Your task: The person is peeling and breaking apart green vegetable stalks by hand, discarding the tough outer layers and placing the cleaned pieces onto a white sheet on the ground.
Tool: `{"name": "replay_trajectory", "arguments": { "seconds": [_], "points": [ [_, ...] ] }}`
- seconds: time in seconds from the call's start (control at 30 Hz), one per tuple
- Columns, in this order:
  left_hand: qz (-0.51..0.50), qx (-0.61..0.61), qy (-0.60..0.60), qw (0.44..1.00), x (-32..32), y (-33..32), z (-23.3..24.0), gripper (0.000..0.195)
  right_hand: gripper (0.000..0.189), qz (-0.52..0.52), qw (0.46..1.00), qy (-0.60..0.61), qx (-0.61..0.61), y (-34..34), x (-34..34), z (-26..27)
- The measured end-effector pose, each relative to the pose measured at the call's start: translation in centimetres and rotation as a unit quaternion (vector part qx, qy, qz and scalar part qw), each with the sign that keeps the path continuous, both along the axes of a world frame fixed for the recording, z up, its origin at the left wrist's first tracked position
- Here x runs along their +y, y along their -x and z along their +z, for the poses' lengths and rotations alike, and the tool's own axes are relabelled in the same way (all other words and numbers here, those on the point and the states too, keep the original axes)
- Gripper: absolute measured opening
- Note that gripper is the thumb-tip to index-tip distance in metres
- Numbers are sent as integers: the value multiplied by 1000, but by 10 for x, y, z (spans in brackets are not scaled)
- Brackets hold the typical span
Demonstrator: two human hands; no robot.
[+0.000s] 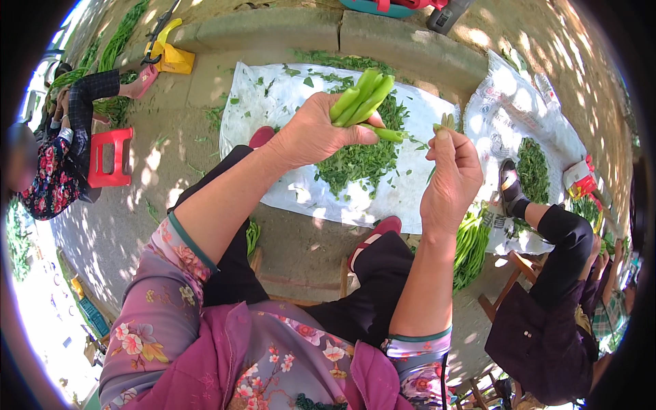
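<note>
My left hand [318,128] is closed around several thick green vegetable stems [364,97], their cut-looking ends pointing up and away from me. One stem sticks out sideways past the thumb, towards my right hand. Thumb and forefinger of my right hand [453,171] pinch a small greenish piece of plant [447,123], apart from the bunch. Below both hands a white woven sheet [246,123] lies on the ground, with a heap of torn green leaves [353,169] on it. A bundle of long green stems [469,251] rests beside my right forearm.
A concrete kerb [266,31] runs behind the sheet. On the right, a seated person [543,312] has a foot by a second woven sack [502,102] with leaves. A red plastic stool [110,156], another person [51,169] and a yellow bag [174,54] are at left.
</note>
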State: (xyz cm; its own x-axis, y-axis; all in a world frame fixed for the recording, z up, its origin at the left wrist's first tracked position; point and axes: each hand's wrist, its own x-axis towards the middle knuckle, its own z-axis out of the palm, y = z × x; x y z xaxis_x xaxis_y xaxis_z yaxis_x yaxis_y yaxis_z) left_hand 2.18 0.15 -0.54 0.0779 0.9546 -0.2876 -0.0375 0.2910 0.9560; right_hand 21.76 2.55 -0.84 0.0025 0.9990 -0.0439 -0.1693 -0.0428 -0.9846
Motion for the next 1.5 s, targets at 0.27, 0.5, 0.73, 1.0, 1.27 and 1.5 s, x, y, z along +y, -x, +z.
{"name": "replay_trajectory", "arguments": {
  "seconds": [0.27, 0.5, 0.73, 1.0, 1.27, 1.5],
  "points": [
    [-23, 108, -61, 992, 1, 3, -4, 19, 36, 62, 979, -4, -195, 4, -1, -3],
    [-59, 246, -167, 953, 3, 9, -11, 22, 21, 154, 956, -120, -220, 5, -2, -4],
    [-90, 287, -250, 920, 4, 12, -11, 21, 10, 167, 938, -134, -272, 9, -6, -4],
    [-87, 304, -323, 892, 5, 13, -13, 19, 5, 157, 960, -21, -232, 16, -11, -7],
    [-65, 336, -329, 880, 2, 9, -8, 20, 7, 102, 979, 58, -166, 16, -9, -7],
    [-31, 288, -327, 899, 0, 3, -9, 27, 7, 71, 991, 95, -57, 17, -7, -6]
  ]
}}
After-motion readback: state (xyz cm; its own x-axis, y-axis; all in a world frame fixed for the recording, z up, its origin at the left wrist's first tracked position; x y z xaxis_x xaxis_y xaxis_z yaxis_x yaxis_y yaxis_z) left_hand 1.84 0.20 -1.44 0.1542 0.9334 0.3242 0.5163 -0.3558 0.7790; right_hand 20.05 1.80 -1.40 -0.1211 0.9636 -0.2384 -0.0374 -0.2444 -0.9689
